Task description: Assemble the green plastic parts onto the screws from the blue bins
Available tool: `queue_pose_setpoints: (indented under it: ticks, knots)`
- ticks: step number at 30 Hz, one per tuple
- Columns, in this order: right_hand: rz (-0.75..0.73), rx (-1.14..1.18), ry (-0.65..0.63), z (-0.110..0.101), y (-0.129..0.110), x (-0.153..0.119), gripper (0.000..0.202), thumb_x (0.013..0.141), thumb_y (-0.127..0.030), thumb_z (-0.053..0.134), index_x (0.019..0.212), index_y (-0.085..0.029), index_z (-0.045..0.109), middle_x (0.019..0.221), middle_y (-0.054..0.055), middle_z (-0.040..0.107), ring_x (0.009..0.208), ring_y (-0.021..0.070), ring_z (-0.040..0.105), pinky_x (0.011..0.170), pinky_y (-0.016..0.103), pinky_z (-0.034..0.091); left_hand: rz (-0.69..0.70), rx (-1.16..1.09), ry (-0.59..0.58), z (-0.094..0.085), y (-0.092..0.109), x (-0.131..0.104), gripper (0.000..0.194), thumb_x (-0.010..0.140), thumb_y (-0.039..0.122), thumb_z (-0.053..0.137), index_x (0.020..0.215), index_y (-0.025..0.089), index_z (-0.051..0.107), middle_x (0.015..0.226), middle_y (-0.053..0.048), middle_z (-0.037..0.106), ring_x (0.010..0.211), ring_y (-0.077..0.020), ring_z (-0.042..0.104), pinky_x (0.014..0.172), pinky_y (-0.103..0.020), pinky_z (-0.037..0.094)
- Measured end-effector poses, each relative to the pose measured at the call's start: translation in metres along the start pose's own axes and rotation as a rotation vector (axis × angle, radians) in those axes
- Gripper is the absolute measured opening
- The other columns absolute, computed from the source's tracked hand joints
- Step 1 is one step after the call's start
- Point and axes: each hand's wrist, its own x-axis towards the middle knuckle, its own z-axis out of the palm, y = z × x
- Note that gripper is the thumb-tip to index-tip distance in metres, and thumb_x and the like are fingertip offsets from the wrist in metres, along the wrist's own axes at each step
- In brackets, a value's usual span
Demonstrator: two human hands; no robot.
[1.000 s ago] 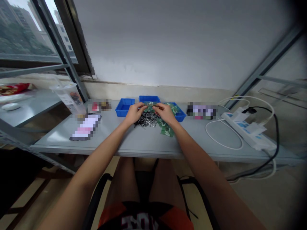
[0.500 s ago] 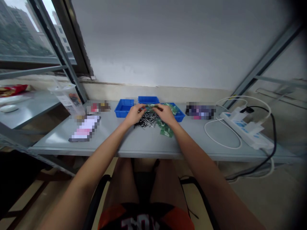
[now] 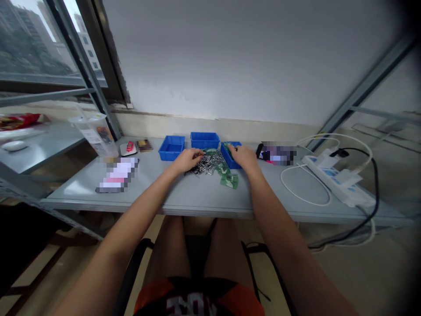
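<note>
My left hand (image 3: 189, 160) rests at the left side of a pile of metal screws or nails (image 3: 208, 163), its fingers curled; whether it pinches anything is too small to tell. Over the right blue tray (image 3: 234, 164) is my right hand (image 3: 242, 156), fingers closed on a green packet (image 3: 229, 148) at the tray's back left part. More green packets (image 3: 229, 180) lie on the table at the right edge of the pile. Behind the pile stands a second blue tray (image 3: 204, 140), and a third blue tray (image 3: 171, 148) is to the left.
A phone (image 3: 116, 175) and a plastic cup (image 3: 97, 136) stand at the left. A blurred dark item (image 3: 276, 154) lies right of the trays. The power strip (image 3: 338, 177) with white and black cables fills the table's right side.
My hands have moved apart. The right one went right, from the packet held over the pile to the right tray. My left hand stays beside the pile, no longer on that packet.
</note>
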Motion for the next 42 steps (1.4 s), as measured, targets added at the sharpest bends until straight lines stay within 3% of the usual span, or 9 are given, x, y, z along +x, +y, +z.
queue_pose_setpoints:
  ticks: [3,7,13,19,23,26,30,34,42]
  knots:
    - [0.018,0.058,0.023,0.000,-0.003,0.001,0.058,0.085,-0.058,0.037,0.088,-0.011,0.070,0.090,0.021,0.066,0.096,0.0345,0.058,0.086,0.048,0.039,0.054,0.033,-0.037,0.002,0.003,-0.001,0.020,0.085,0.025,0.049,0.094,0.016,0.065,0.082,-0.005,0.065,0.071,-0.0156,0.057,0.064,-0.027,0.042]
    - [-0.124,0.207,0.222,0.005,-0.007,0.006,0.039,0.086,-0.040,0.043,0.103,-0.013,0.065,0.107,0.017,0.062,0.105,0.0284,0.053,0.093,0.043,0.036,0.220,0.175,-0.073,0.006,0.021,-0.004,0.027,0.086,0.037,0.049,0.090,0.016,0.066,0.085,-0.007,0.063,0.083,-0.0198,0.057,0.072,-0.030,0.042]
    - [-0.273,0.566,0.282,0.010,-0.019,0.006,0.032,0.085,-0.032,0.044,0.105,-0.015,0.061,0.099,0.011,0.064,0.087,0.0190,0.059,0.082,0.033,0.046,0.550,0.376,-0.178,0.025,0.065,-0.009,0.046,0.083,0.055,0.047,0.103,0.016,0.062,0.098,-0.010,0.063,0.093,-0.0226,0.054,0.083,-0.034,0.037]
    - [-0.269,0.656,0.230,0.007,-0.026,0.000,0.030,0.084,-0.033,0.045,0.105,-0.019,0.061,0.094,0.008,0.066,0.080,0.0176,0.061,0.073,0.030,0.049,0.679,0.526,-0.205,0.052,0.072,-0.004,0.021,0.090,0.025,0.044,0.092,0.016,0.062,0.082,-0.007,0.067,0.083,-0.0202,0.056,0.074,-0.034,0.034]
    - [-0.256,0.642,0.186,0.003,-0.029,-0.001,0.026,0.083,-0.031,0.046,0.102,-0.023,0.062,0.091,0.005,0.068,0.081,0.0177,0.062,0.073,0.031,0.049,0.769,0.534,-0.202,0.048,0.066,0.009,0.020,0.088,0.016,0.043,0.079,0.016,0.061,0.072,-0.006,0.064,0.075,-0.0181,0.056,0.074,-0.033,0.035]
    - [-0.253,0.642,0.157,0.001,-0.031,-0.004,0.025,0.084,-0.031,0.046,0.101,-0.025,0.063,0.093,0.004,0.068,0.083,0.0176,0.062,0.076,0.031,0.049,0.672,0.518,-0.175,0.030,0.055,0.018,0.018,0.086,0.017,0.044,0.080,0.017,0.061,0.072,-0.006,0.063,0.071,-0.0175,0.056,0.073,-0.032,0.038]
    - [-0.308,0.720,0.059,-0.002,-0.039,-0.010,0.027,0.086,-0.038,0.046,0.101,-0.024,0.063,0.092,0.003,0.068,0.086,0.0178,0.063,0.081,0.033,0.048,0.300,0.314,0.006,0.002,0.021,0.023,0.019,0.086,0.021,0.044,0.092,0.017,0.061,0.078,-0.006,0.064,0.073,-0.0170,0.058,0.068,-0.029,0.041]
    - [-0.402,0.766,-0.111,0.000,-0.052,-0.019,0.026,0.085,-0.041,0.050,0.098,-0.024,0.065,0.100,0.003,0.067,0.093,0.0187,0.061,0.086,0.035,0.046,0.013,-0.019,0.212,-0.005,-0.003,0.018,0.018,0.085,0.023,0.045,0.094,0.018,0.060,0.080,-0.003,0.065,0.073,-0.0138,0.059,0.069,-0.025,0.043]
    - [-0.385,0.929,-0.353,0.011,-0.062,-0.027,0.037,0.082,-0.051,0.050,0.104,-0.024,0.060,0.094,0.002,0.064,0.081,0.0165,0.059,0.066,0.029,0.051,-0.146,-0.124,0.349,0.002,0.007,0.016,0.012,0.076,0.018,0.051,0.081,0.015,0.061,0.065,0.000,0.060,0.059,-0.0114,0.052,0.060,-0.025,0.039]
